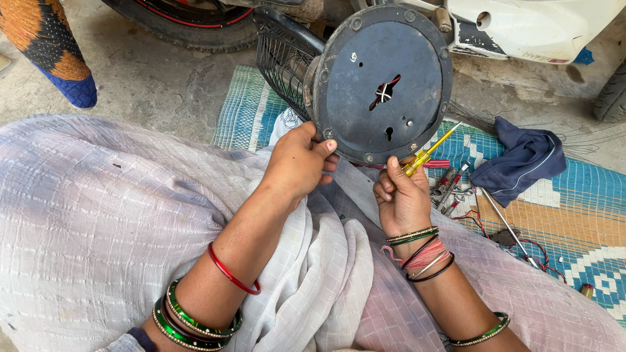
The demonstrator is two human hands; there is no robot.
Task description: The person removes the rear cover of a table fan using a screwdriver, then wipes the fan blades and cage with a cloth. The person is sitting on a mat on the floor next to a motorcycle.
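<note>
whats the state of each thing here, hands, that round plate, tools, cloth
left hand: gripping the round plate's lower left rim
right hand: closed around the yellow screwdriver
round plate: held up on edge, flat face toward the camera
wire guard: behind the plate
yellow screwdriver: tip at the plate's lower rim
blue cloth: crumpled on the mat
loose tools: lying on the woven mat

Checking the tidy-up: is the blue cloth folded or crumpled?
Crumpled: the blue cloth lies bunched in loose folds on the woven mat.
</note>
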